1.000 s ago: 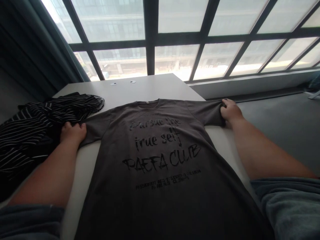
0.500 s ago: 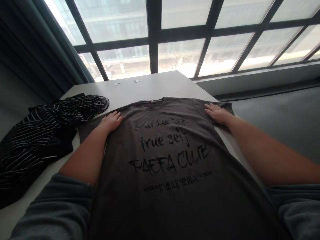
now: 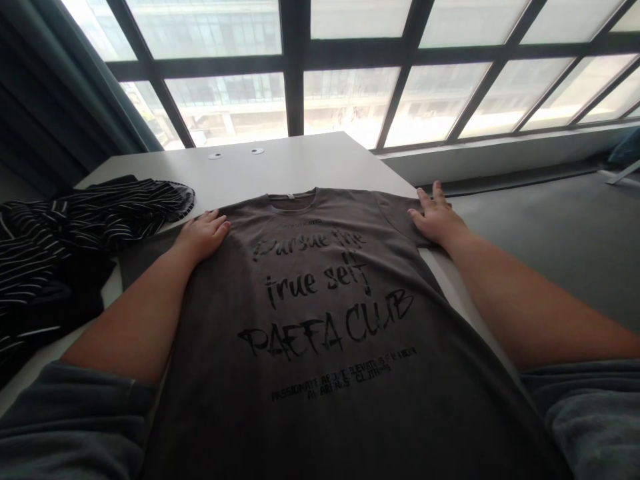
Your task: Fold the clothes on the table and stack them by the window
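Observation:
A dark grey T-shirt (image 3: 320, 320) with black lettering lies spread face up, its neckline towards the window and its lower part running out of view below. My left hand (image 3: 203, 235) lies open on the shirt near the shoulder and sleeve on the left. Over the opposite sleeve is my right hand (image 3: 436, 217), open, its fingers spread and partly raised; whether its palm touches the cloth I cannot make out. Neither hand grips anything.
Under the shirt is a white table (image 3: 300, 157) with two round cable-hole covers near its far edge. Black clothing with white stripes (image 3: 65, 233) is heaped at the left. A dark curtain (image 3: 75, 87) and a large framed window (image 3: 295, 60) stand behind.
My right hand's fingers have lifted and spread over the sleeve. My left hand still rests on the shirt. The view has shifted a little to the right.

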`<act>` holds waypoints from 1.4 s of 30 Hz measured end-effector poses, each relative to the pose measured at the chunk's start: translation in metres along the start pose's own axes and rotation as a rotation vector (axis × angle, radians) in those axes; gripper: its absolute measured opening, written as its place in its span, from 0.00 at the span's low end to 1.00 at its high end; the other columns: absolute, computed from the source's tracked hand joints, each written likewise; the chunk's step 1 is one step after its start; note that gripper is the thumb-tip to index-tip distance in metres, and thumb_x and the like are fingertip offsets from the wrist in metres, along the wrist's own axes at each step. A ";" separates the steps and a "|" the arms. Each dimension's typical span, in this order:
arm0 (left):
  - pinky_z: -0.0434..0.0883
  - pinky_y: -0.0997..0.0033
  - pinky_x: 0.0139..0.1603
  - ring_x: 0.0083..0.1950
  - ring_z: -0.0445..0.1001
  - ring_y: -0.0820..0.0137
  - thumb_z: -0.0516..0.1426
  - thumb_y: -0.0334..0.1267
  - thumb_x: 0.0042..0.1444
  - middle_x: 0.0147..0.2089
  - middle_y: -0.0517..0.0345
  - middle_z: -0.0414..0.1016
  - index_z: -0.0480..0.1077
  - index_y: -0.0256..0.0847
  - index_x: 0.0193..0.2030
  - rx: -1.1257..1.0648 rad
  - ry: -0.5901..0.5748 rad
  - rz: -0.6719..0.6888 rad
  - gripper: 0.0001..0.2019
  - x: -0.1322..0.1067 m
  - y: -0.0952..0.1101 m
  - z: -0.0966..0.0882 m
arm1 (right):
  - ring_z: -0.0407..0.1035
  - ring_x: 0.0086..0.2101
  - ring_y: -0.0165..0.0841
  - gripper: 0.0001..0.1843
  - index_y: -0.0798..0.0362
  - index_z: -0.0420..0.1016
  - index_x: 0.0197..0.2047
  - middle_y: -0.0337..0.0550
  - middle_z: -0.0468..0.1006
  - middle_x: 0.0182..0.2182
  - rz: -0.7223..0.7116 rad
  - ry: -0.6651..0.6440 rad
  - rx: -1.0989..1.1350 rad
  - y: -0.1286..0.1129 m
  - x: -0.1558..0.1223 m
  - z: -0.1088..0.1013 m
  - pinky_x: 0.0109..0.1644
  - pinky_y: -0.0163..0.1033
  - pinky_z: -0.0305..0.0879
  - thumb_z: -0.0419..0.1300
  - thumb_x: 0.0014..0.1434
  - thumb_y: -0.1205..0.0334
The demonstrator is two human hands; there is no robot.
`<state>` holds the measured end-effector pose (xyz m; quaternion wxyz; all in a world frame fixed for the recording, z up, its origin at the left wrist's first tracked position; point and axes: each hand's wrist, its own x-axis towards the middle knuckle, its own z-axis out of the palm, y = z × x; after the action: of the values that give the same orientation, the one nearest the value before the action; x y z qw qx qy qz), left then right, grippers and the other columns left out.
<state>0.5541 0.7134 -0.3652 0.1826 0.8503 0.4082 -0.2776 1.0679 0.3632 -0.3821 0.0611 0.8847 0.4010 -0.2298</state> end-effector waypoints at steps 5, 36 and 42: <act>0.49 0.39 0.80 0.84 0.42 0.52 0.40 0.57 0.73 0.84 0.50 0.44 0.51 0.43 0.82 0.004 -0.053 -0.044 0.36 0.004 0.001 0.008 | 0.47 0.76 0.50 0.41 0.54 0.56 0.80 0.55 0.52 0.78 -0.117 -0.210 -0.053 -0.002 0.005 0.001 0.78 0.58 0.48 0.40 0.74 0.40; 0.45 0.39 0.81 0.84 0.40 0.50 0.34 0.55 0.74 0.85 0.43 0.40 0.48 0.37 0.83 -0.067 -0.056 -0.345 0.37 -0.012 -0.047 0.005 | 0.45 0.76 0.52 0.45 0.52 0.51 0.82 0.55 0.48 0.79 0.041 -0.211 -0.117 -0.005 0.011 0.004 0.77 0.58 0.48 0.40 0.72 0.34; 0.47 0.38 0.80 0.83 0.43 0.42 0.35 0.56 0.73 0.84 0.36 0.40 0.49 0.31 0.82 -0.072 -0.035 -0.422 0.39 -0.015 -0.051 0.003 | 0.44 0.77 0.53 0.44 0.51 0.52 0.82 0.54 0.47 0.80 0.057 -0.220 -0.117 -0.010 0.008 0.000 0.78 0.59 0.45 0.40 0.73 0.35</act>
<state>0.5051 0.7332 -0.3630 0.1579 0.7339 0.5837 -0.3094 1.0653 0.3750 -0.3852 0.1625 0.8602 0.3792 -0.2998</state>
